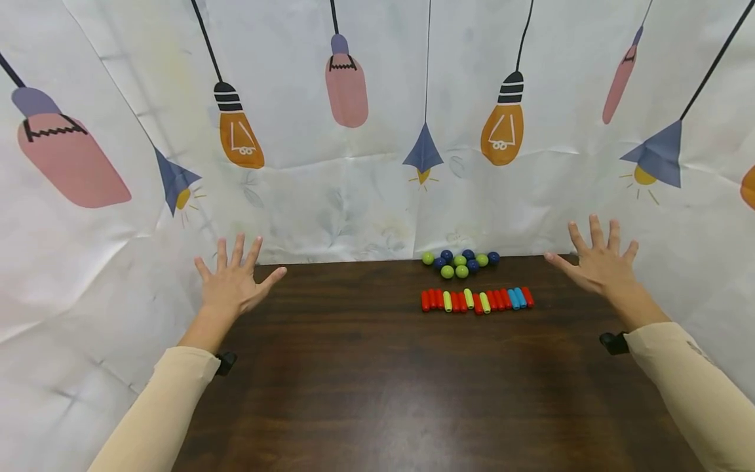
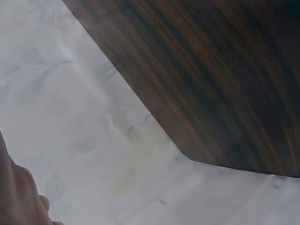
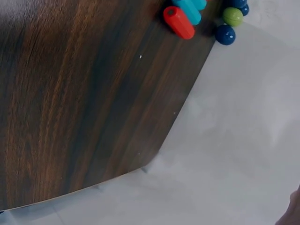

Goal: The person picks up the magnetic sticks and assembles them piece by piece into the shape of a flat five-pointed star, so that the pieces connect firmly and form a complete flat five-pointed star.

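Note:
My left hand is raised over the table's far left corner, fingers spread and holding nothing. Over the far right corner my right hand also has its fingers spread, with nothing in it. Nearest to the right hand lies a row of small tube-shaped beads in red, yellow and blue. Behind that row, along the table's back edge, sit several round beads, some green, some dark blue. In the right wrist view a red tube bead and a dark blue round bead appear near the top.
The dark wooden table has a smooth, shiny top. White cloth printed with hanging lamps stands along its back and both sides. A black wrist strap shows at the right sleeve, another at the left.

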